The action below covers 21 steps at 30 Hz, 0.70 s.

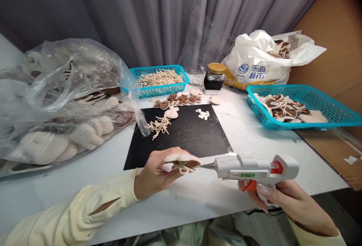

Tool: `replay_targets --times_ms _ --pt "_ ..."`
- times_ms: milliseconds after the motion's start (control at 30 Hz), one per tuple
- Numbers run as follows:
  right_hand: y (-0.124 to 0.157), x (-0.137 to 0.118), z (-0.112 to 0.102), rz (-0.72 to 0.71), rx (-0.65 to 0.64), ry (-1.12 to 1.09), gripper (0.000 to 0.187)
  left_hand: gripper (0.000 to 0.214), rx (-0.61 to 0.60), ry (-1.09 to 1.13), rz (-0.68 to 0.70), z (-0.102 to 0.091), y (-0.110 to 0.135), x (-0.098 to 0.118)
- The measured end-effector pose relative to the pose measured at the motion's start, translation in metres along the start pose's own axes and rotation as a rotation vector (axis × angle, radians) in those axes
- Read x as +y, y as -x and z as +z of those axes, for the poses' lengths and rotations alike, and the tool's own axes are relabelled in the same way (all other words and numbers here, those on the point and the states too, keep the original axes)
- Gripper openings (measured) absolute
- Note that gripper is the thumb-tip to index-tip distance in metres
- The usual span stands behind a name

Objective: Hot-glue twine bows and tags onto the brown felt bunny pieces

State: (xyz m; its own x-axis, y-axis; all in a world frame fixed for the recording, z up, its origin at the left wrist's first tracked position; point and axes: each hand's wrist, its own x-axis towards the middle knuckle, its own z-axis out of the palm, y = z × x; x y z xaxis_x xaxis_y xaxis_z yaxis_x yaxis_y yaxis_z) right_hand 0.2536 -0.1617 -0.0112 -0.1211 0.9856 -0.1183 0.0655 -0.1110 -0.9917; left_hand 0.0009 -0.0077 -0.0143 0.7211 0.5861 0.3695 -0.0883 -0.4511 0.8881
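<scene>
Near the front edge of the desk, the left hand pinches a brown-and-cream plush piece bearing a cord bow. The right hand is clasped around a white hot glue gun, its nozzle at the plush piece's right side; whether they touch I cannot tell. On the black mat, loose cord bows lie by the left edge, white labels near the far right corner.

Bag at left, mat in the middle, strings in a basket behind it, another bag behind the right basket
</scene>
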Motion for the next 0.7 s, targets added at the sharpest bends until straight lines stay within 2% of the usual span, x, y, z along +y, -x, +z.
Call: replay_targets --times_ms 100,300,433,533,633,700 --pt "-0.001 0.001 0.0 0.001 0.006 -0.021 0.023 0.018 -0.011 0.009 0.019 0.0 -0.001 0.002" --pt "-0.003 0.003 0.0 -0.009 -0.016 -0.035 0.022 0.021 -0.024 0.103 0.153 0.002 -0.006 0.003" --pt "-0.003 0.004 0.0 -0.012 -0.027 -0.032 0.022 0.021 -0.046 0.098 0.166 0.0 -0.007 0.003" --pt "-0.003 0.003 0.0 -0.017 -0.028 -0.022 0.023 0.018 -0.057 0.092 0.093 -0.001 -0.007 0.01" --pt "-0.001 0.002 0.0 -0.023 -0.005 0.025 0.024 0.012 -0.019 0.099 -0.072 0.001 -0.008 0.019" --pt "-0.001 0.0 0.002 -0.025 0.029 0.091 0.026 0.007 0.031 0.186 -0.178 0.004 -0.008 0.023"
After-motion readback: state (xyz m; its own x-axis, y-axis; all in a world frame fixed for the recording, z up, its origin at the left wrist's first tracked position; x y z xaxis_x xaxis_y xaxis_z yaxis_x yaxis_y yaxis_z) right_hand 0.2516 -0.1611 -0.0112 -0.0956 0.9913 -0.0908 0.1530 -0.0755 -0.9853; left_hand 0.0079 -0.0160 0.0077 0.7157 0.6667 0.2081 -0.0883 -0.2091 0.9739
